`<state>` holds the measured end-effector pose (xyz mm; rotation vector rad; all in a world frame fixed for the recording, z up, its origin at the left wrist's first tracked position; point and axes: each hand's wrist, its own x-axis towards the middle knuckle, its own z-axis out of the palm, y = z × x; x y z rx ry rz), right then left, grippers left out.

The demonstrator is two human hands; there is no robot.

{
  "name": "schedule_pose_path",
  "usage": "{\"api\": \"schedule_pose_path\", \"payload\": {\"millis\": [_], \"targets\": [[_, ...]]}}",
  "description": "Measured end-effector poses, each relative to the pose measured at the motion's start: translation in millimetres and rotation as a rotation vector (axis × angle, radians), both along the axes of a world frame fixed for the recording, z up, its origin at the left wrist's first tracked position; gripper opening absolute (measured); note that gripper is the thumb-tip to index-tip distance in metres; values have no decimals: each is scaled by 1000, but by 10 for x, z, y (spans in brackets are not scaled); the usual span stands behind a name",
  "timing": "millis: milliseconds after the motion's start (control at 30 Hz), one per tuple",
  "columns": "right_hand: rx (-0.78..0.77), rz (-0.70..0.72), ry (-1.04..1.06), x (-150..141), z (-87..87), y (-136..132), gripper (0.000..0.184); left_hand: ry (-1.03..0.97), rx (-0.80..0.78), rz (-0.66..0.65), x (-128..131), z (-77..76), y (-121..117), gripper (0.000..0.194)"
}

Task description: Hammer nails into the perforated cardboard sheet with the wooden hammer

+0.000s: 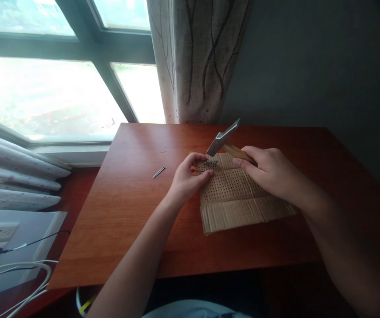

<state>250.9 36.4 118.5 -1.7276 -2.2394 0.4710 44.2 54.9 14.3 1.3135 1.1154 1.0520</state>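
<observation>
My right hand point(267, 170) is closed around the wooden handle of a hammer point(223, 138). The metal head is raised just above the far left part of a brown cardboard sheet point(232, 214). Rows of small holes pierce the middle of the cardboard. Several small metal nails point(211, 163) stand close together near its far left corner, below the hammer head. My left hand point(191, 174) rests at the cardboard's left edge, thumb and index finger spread on either side of the nails. Its other fingers are mostly hidden.
A couple of loose nails point(159, 172) lie on the reddish wooden table point(133, 212), left of my left hand. Behind the table hang a patterned curtain point(199, 62) and a window. A wall socket point(2, 232) with cables is at the lower left.
</observation>
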Motion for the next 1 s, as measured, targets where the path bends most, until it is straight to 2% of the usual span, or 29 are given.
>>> {"api": "schedule_pose_path", "payload": {"millis": [100,233,400,467,600,700,867,1000], "targets": [[56,-43,88,136,-16,11,30,4,3,-8,1,10,5,34],[175,-181,313,429,-130,68,28,-37,6,-9,5,35,-4,39],[331,-303,1038,664,-279,178,28,-74,30,32,-8,47,-3,49],[431,-303,1187,696,-314,214,25,-89,44,87,-38,47,17,49],[547,-307,1254,750,-394,262,13,-119,102,256,-156,38,88,40],[608,-321,1257,791,-470,280,29,-111,127,342,-252,17,137,34],[642,-306,1253,783,-523,282,18,-70,133,355,-283,-10,163,33],[602,-275,1308,750,-522,267,34,21,173,347,-346,31,158,32]]}}
